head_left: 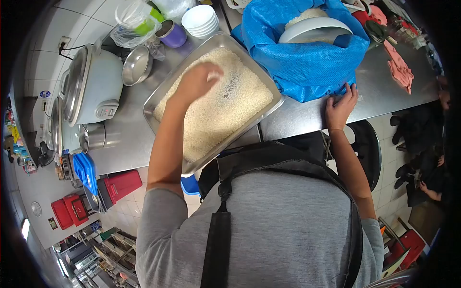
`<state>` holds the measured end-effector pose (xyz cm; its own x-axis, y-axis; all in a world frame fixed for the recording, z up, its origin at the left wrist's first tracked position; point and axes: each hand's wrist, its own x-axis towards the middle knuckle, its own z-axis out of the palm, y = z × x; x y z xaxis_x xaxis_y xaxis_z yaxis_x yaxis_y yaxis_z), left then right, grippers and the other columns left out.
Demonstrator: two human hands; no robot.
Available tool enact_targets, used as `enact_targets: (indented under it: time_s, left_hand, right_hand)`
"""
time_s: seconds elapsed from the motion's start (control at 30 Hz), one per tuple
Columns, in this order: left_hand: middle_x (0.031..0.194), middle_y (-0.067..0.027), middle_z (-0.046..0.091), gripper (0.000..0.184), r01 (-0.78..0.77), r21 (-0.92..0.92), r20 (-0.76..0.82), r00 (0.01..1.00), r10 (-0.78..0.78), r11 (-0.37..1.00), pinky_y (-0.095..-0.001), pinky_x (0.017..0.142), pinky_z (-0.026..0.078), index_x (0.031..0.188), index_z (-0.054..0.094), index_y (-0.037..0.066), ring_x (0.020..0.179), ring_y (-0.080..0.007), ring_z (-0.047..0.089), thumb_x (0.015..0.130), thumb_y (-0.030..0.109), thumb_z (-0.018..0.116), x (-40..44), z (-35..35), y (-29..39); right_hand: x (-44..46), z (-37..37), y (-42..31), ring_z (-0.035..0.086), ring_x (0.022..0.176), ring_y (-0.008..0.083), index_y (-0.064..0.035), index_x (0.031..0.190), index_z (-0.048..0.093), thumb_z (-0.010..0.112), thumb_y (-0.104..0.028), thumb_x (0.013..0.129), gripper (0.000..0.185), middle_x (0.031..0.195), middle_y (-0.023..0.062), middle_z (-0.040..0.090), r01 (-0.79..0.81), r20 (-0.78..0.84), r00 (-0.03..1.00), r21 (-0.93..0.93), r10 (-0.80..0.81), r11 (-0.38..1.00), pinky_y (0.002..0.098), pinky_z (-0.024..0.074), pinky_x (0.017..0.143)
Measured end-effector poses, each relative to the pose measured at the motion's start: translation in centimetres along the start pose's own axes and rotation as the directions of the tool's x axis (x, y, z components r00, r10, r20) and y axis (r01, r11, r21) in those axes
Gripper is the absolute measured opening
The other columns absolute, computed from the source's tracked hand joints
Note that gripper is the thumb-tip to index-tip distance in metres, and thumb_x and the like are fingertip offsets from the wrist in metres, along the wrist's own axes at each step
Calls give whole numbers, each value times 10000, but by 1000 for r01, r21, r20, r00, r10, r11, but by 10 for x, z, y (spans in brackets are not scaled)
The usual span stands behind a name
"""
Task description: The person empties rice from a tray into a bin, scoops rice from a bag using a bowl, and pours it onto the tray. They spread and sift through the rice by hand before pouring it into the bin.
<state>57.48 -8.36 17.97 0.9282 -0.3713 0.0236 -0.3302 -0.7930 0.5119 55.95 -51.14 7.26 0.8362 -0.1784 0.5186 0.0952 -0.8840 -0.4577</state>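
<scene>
A rectangular metal tray (pixel 149 113) on the steel counter holds a layer of pale grains that look like rice (pixel 206 120). Over the upper part of the grains is my left hand (pixel 198 81), slightly blurred, fingers curved and apart from the thumb, with nothing visible in it. Beside it the layer thins and the tray's bottom shows. My right hand (pixel 342 108) rests on the counter with its fingers spread, the tips against the lower edge of a blue woven bag (pixel 307 62). Inside the bag, a white bowl (pixel 314 30) lies tilted on more grains.
Left of the tray stand a large rice cooker (pixel 98 86) and a metal bowl (pixel 137 66). Behind it are a purple cup (pixel 172 34) and stacked white bowls (pixel 200 21). Pink gloves (pixel 399 69) lie at the right. People in dark clothes (pixel 418 144) are at the far right.
</scene>
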Motion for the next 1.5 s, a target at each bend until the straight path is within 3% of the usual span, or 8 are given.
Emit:
enact_targets:
  time_s: [0.23,0.47,0.77,0.87,0.97,1.07,1.27,1.5]
  left_hand:
    - [1245,-106,574,393,-12,319,-226,970,88,948,-444,997,419,1179,638,167,1185,-318,505,789,163,679,46,62,-56]
    - [1027,-109,655,218,95,-65,314,947,-70,993,-407,926,463,1033,684,81,1026,-305,599,819,99,644,-65,9,-17]
    - [1165,-112,623,312,304,192,-400,893,-208,933,-407,942,455,1130,637,74,1081,-310,575,840,189,641,-46,35,-102]
    - [1233,-114,587,351,361,373,-307,917,-253,855,-405,954,445,1184,612,99,1125,-304,551,846,191,643,-55,50,-35]
    - [1199,-111,600,342,197,75,42,979,-200,978,-397,951,446,1180,621,116,1106,-301,561,845,182,637,-82,37,0]
    - [1167,-101,608,336,408,-206,106,913,-394,889,-400,944,455,1175,625,128,1094,-289,567,840,161,625,-103,5,7]
    - [1211,-153,583,406,694,259,-523,685,-507,672,-441,909,474,1210,601,107,1134,-373,526,805,79,599,-150,29,-102]
    - [1139,-152,619,381,448,-69,-189,871,-453,891,-416,886,480,1162,640,104,1032,-375,576,790,45,584,-103,43,-1]
  right_hand:
    - [-1,-2,0,256,1370,445,-15,1341,406,604,-55,719,654,1444,249,334,-8,1,1000,22,8,1000,521,204,1146]
    - [0,-1,-1,257,1369,445,-7,1339,401,603,-50,714,659,1443,256,332,-9,1,1000,13,9,1000,524,200,1147]
    - [-2,-1,0,252,1372,440,-8,1352,396,610,-50,712,677,1456,259,316,7,3,1000,26,-7,1000,522,195,1147]
    - [-3,-1,2,253,1371,440,-10,1361,392,611,-47,715,684,1457,261,314,2,14,1000,51,-3,999,521,196,1145]
    - [-2,-1,1,255,1368,440,-8,1361,392,610,-45,719,679,1457,263,312,8,19,1000,43,-8,999,524,197,1144]
    - [-2,1,4,265,1360,448,-3,1357,396,610,-45,721,672,1454,264,317,28,8,1000,29,-29,999,530,200,1142]
    - [-2,-1,3,263,1359,455,-1,1356,396,606,-43,722,669,1453,266,320,33,12,999,31,-33,999,538,198,1141]
    - [-3,1,6,258,1363,450,-7,1360,397,604,-37,726,668,1457,261,311,33,17,999,28,-34,999,534,196,1140]
